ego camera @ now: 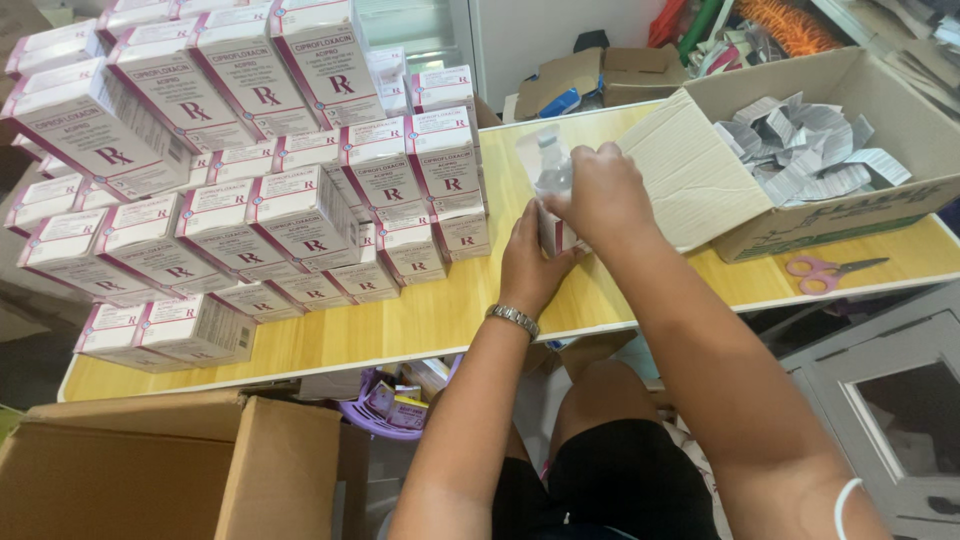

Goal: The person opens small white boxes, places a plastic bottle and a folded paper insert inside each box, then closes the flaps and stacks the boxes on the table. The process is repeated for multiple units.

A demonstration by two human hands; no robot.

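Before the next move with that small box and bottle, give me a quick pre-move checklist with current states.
1. Left hand steadying the small carton from its near side: ok.
2. Right hand gripping the clear bottle above the carton: ok.
3. Bottle fully seated in the carton: cannot tell, the hands hide it.
4. Carton flap open: cannot tell.
5. Stacked cartons close on the left but apart from the hands: ok.
6. Scissors lying away from the hands on the table: ok.
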